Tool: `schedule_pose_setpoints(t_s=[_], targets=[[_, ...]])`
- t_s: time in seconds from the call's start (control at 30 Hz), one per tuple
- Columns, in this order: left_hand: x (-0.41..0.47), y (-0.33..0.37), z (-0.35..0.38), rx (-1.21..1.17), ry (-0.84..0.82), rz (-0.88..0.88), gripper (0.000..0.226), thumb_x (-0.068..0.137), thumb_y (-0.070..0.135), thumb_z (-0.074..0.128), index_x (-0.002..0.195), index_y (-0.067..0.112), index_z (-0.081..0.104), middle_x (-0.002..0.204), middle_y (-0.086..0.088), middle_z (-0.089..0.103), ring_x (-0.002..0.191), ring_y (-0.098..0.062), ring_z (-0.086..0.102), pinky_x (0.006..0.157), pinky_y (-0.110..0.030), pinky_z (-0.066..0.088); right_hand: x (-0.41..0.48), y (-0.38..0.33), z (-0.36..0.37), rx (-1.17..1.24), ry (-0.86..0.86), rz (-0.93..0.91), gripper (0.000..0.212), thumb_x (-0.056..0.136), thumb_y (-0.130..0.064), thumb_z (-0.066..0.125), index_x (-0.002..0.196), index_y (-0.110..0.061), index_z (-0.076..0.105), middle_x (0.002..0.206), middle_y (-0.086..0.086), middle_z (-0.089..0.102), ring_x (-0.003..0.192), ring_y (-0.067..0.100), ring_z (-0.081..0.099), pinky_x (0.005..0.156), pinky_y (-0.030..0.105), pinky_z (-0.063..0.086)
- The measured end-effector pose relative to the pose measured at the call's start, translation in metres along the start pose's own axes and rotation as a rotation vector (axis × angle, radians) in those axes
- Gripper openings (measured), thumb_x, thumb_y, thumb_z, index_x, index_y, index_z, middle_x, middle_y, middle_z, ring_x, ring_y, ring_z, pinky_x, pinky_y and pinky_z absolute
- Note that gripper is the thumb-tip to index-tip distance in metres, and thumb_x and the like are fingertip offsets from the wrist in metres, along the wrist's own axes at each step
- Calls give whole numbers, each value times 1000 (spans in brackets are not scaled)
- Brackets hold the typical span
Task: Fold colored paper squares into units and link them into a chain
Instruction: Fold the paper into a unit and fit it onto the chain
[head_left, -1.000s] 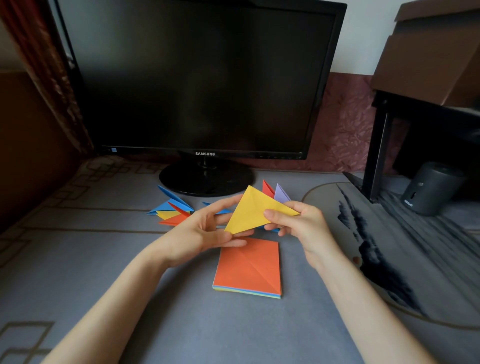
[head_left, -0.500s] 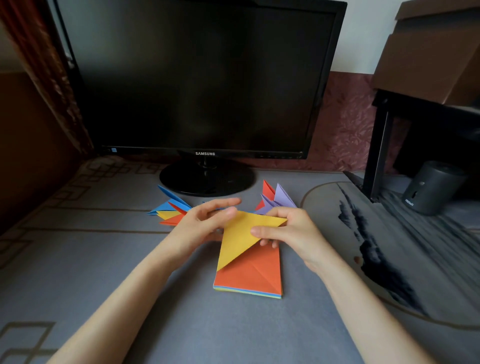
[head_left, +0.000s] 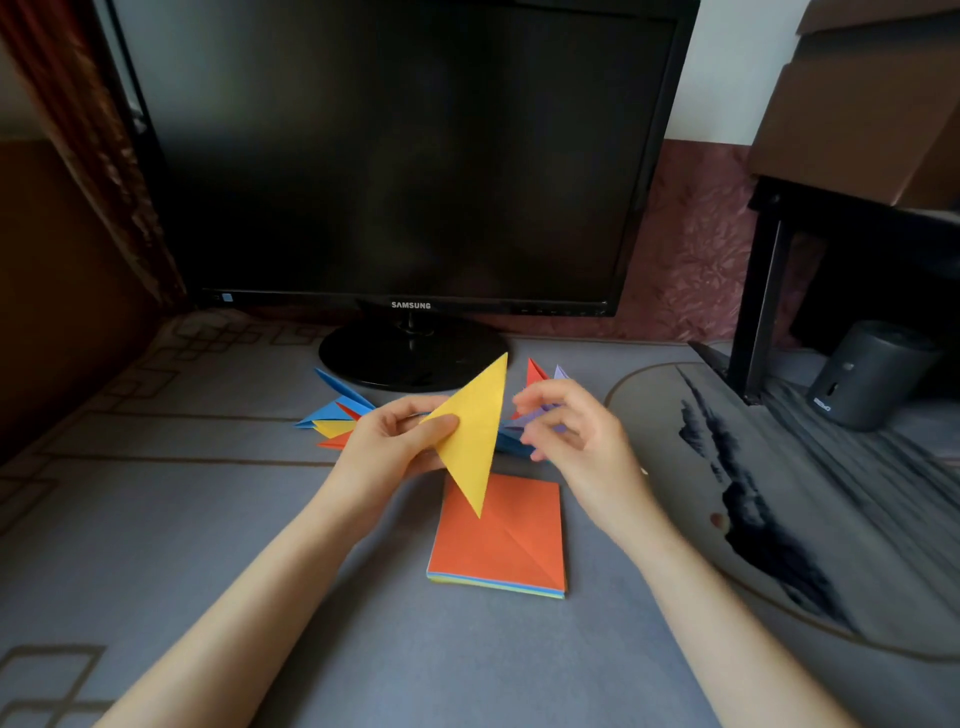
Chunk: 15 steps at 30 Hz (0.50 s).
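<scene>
Left hand (head_left: 387, 447) holds yellow triangle (head_left: 475, 434) before SAMSUNG monitor (head_left: 410, 156).

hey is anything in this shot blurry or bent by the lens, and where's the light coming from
Head view: the right hand is smeared by motion blur, while the left hand and its yellow triangle stay sharp; the wide lens bows the monitor edges outward; soft daylight, seemingly from the upper right, leaves the left corner dim.

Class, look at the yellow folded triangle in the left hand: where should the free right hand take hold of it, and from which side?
Pinch the yellow triangle at its upper tip, coming from the right. The left hand already pinches its left corner, the top point stands free nearest the open right hand, and flat paper suits a thumb-and-finger pinch.
</scene>
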<state>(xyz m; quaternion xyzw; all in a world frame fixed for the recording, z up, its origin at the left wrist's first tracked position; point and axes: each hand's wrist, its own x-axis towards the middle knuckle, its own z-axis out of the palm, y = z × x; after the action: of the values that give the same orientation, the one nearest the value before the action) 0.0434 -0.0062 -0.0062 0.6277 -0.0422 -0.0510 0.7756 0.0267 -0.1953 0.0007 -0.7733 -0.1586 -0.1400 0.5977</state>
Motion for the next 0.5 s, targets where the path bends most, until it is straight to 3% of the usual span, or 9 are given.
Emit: schedule_pose_setpoints(t_s=[0.13, 0.3, 0.4, 0.5], targets=[[-1, -1, 1, -40, -24, -15, 22, 90, 6, 58, 111, 4, 63, 85, -5, 72, 76, -10, 70, 63, -18, 54, -3, 0, 5, -95, -133, -86, 31, 80, 9, 65, 95, -17, 72, 107, 0, 55, 81, 9, 57, 73, 16, 46], [-2, 0, 4, -91, -86, -61, 23, 91, 4, 55, 113, 0, 60, 87, -8, 71, 77, -12, 70, 63, -20, 55, -1, 5, 6, -98, -79, -80, 21, 77, 5, 70, 85, -15, 75, 95, 2, 61, 87, 12, 59, 74, 19, 48], [-4, 2, 5, -126, -141, -85, 21, 91, 2, 52, 110, 0, 59, 97, -12, 73, 88, -18, 71, 66, -22, 57, 0, 5, 7, 58, -38, 0, 18, 78, 3, 70, 85, -12, 74, 90, 5, 67, 85, 14, 64, 78, 25, 52], [-6, 4, 6, -107, -186, -81, 21, 92, 4, 50, 110, 2, 60, 106, -16, 71, 97, -22, 70, 71, -24, 58, 1, 1, 5, 240, 6, 122, 12, 83, 4, 64, 91, -1, 69, 87, 8, 70, 76, 10, 66, 72, 19, 51]])
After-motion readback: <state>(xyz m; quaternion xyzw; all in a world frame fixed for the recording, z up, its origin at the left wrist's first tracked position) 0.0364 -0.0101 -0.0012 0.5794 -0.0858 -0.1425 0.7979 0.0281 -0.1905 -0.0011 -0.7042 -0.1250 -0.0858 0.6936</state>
